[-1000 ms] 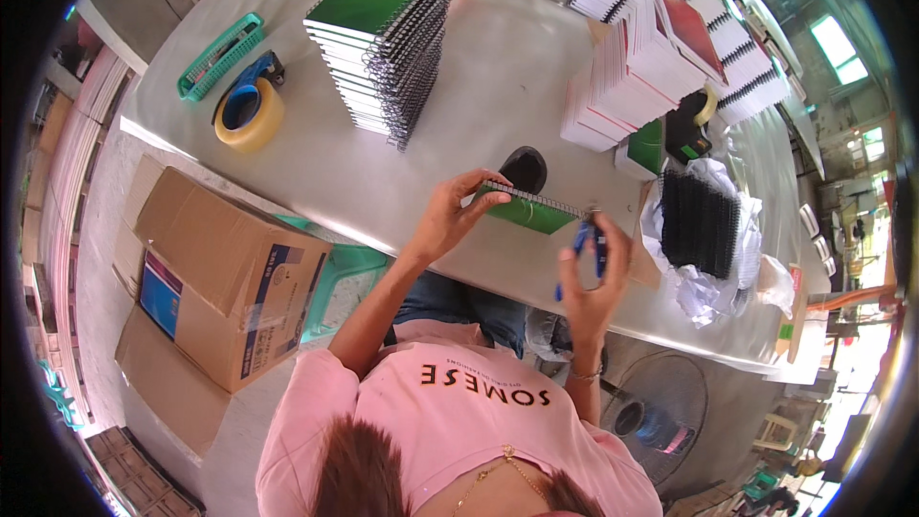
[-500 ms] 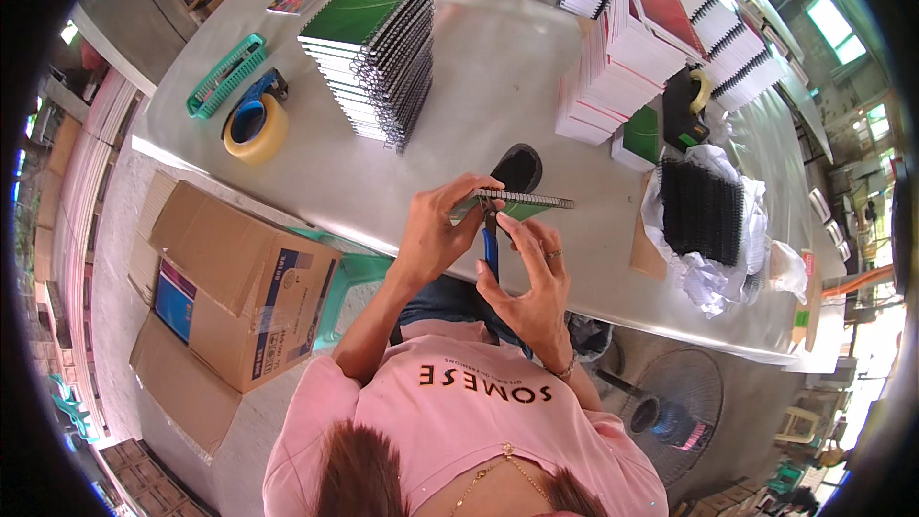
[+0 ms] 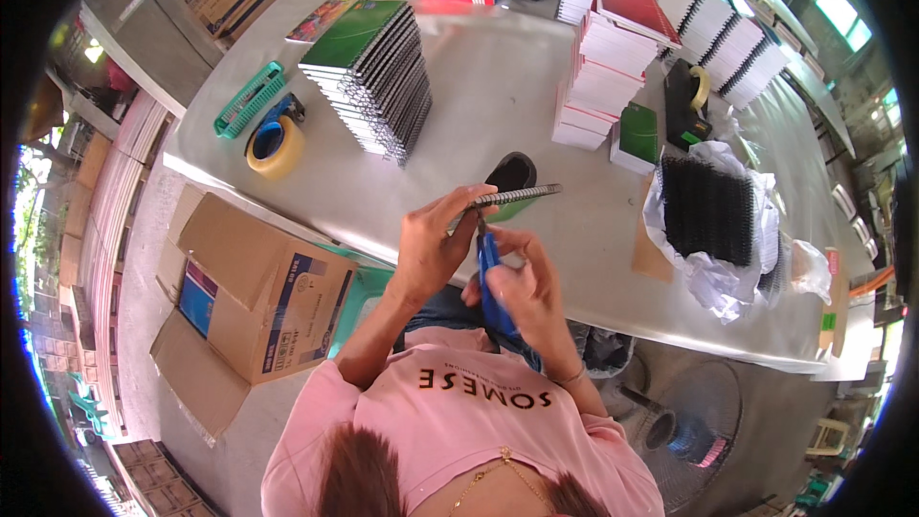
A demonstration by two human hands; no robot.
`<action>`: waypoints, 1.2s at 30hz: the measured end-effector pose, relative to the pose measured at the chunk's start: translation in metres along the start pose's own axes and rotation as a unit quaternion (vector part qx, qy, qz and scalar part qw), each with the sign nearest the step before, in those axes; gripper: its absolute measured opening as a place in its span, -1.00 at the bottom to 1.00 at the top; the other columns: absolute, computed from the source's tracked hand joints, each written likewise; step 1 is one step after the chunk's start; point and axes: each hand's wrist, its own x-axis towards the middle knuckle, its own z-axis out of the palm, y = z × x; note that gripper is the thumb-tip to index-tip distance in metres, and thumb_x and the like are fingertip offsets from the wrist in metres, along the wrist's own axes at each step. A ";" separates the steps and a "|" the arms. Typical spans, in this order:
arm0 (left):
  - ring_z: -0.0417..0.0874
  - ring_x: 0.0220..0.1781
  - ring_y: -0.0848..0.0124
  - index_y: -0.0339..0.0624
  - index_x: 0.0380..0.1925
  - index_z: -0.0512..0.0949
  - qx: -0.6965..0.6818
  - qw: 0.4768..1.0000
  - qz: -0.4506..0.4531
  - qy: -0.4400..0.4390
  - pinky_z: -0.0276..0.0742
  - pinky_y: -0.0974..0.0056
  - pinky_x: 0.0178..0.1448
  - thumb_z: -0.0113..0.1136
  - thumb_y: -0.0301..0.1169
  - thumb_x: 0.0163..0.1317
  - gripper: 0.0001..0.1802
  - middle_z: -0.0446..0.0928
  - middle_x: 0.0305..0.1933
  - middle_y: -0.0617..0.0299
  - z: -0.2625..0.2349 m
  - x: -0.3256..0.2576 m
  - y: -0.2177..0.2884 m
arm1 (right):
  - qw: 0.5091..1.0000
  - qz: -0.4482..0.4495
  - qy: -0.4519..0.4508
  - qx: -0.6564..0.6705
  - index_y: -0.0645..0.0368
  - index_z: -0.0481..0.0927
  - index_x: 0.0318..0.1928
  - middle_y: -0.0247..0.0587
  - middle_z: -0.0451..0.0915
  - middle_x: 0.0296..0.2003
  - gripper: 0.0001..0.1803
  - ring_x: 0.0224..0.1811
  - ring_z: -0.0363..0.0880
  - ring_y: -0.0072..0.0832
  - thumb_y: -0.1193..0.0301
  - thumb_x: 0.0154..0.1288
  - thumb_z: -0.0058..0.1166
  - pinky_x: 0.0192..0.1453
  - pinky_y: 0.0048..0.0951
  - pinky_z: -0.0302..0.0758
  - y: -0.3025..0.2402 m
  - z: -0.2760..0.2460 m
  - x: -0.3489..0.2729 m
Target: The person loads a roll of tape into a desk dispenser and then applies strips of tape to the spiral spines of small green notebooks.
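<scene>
My left hand (image 3: pixel 436 249) is closed around one end of a notebook (image 3: pixel 507 199) with a wire spiral along its edge, and my fingers pinch it tight. The notebook sticks out past my fingers, over the edge of the table (image 3: pixel 498 96). My right hand (image 3: pixel 526 287) is just beside my left hand, a bit nearer to my body, and it is wrapped around the blue handles of a tool (image 3: pixel 492 282). The tip of the tool points up and meets the wire end of the notebook, right where my left fingers hold it. I cannot tell if the tip is biting the wire or only touching it. Just past the notebook sits a small black bowl (image 3: pixel 512 172) on the table. Farther out and to the left of my hands is a tall stack of green notebooks (image 3: pixel 369 72). Beyond that stack, near the table edge, lie a roll of tape (image 3: pixel 275 146) and a green plastic tray (image 3: pixel 249 99). To the right of my hands is a white bag holding black wire spirals (image 3: pixel 706 211). Far out from my hands stand stacks of red and white notebooks (image 3: pixel 613 48). Below my left arm, on the floor, is an open cardboard box (image 3: pixel 258 287).
</scene>
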 end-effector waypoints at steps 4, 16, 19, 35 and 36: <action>0.77 -0.20 0.40 -0.20 -0.08 0.63 0.035 0.999 -0.004 0.031 0.62 0.36 -0.16 0.17 -0.68 0.20 -0.70 0.70 -0.21 0.06 0.000 0.006 0.010 | 0.954 0.118 -0.091 0.261 0.15 0.16 0.24 -0.04 0.53 -0.11 -0.52 -0.17 0.63 -0.23 0.18 0.49 -0.09 -0.10 -0.24 0.61 -0.003 -0.009 0.010; 0.48 -0.43 0.67 -0.23 -0.05 0.63 -0.017 0.957 0.032 0.288 0.43 0.51 -0.42 0.35 -0.30 0.26 -0.67 0.54 -0.46 0.40 -0.124 0.141 0.038 | 0.757 -0.163 0.092 -0.626 0.03 0.48 0.07 -0.10 0.47 -0.06 -0.63 0.05 0.42 -0.14 0.38 0.26 0.18 0.18 -0.02 0.31 0.035 -0.163 0.063; 0.56 -0.37 0.61 -0.26 -0.12 0.61 -0.035 0.953 0.012 0.300 0.53 0.48 -0.30 0.35 -0.30 0.26 -0.70 0.55 -0.43 0.35 -0.172 0.181 -0.029 | 0.748 -0.190 0.123 -0.623 -0.01 0.48 0.07 -0.13 0.47 -0.06 -0.64 0.05 0.41 -0.14 0.34 0.27 0.19 0.20 0.01 0.27 0.045 -0.172 0.072; 0.68 -0.20 0.54 -0.27 -0.19 0.70 0.141 0.941 -0.074 0.298 0.54 0.45 -0.04 0.38 -0.24 0.19 -0.68 0.72 -0.24 0.23 -0.175 0.160 -0.059 | 0.746 -0.200 0.093 -0.628 -0.06 0.48 0.06 -0.20 0.47 -0.08 -0.64 0.02 0.41 -0.18 0.31 0.26 0.20 0.16 -0.04 0.28 0.045 -0.185 0.072; 0.69 -0.17 0.54 -0.27 -0.18 0.70 0.141 0.944 -0.069 0.289 0.53 0.45 -0.02 0.37 -0.24 0.20 -0.68 0.73 -0.22 0.22 -0.175 0.160 -0.060 | 0.744 -0.204 0.092 -0.629 -0.06 0.49 0.06 -0.21 0.47 -0.08 -0.64 0.02 0.41 -0.17 0.31 0.27 0.20 0.15 -0.04 0.28 0.044 -0.185 0.071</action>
